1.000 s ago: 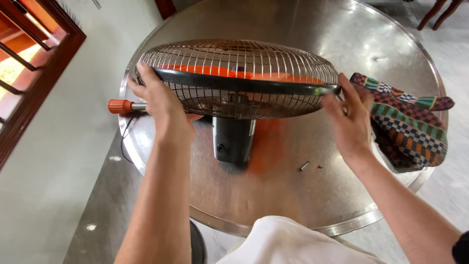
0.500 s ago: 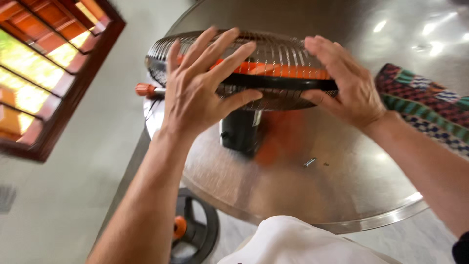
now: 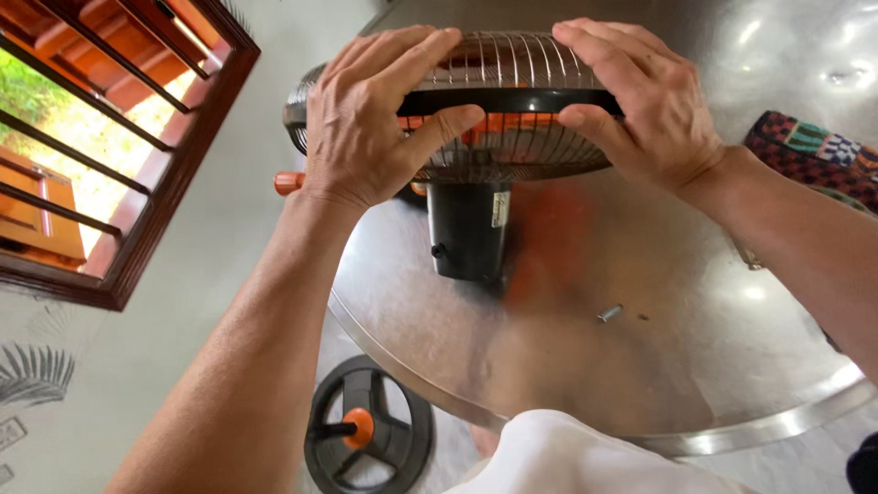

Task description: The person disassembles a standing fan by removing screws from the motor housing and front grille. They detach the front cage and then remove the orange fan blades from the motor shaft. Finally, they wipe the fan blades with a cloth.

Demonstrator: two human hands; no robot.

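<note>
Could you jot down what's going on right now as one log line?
left hand: pressed on round wire fan cage | right hand: pressed on cage's black rim | black motor housing: resting on round steel table | small screw: loose on table

Both hands have left the fan cage's (image 3: 512, 110) sides; left hand (image 3: 366, 119) and right hand (image 3: 649, 105) now press its near rim.

Bright daylight pours in through the barred window (image 3: 101, 137) at the left. Soft glare patches shine on the steel table (image 3: 640, 366), strongest toward its far right edge. Wide-angle bending curves the frame edges; focus is fairly sharp.
</note>
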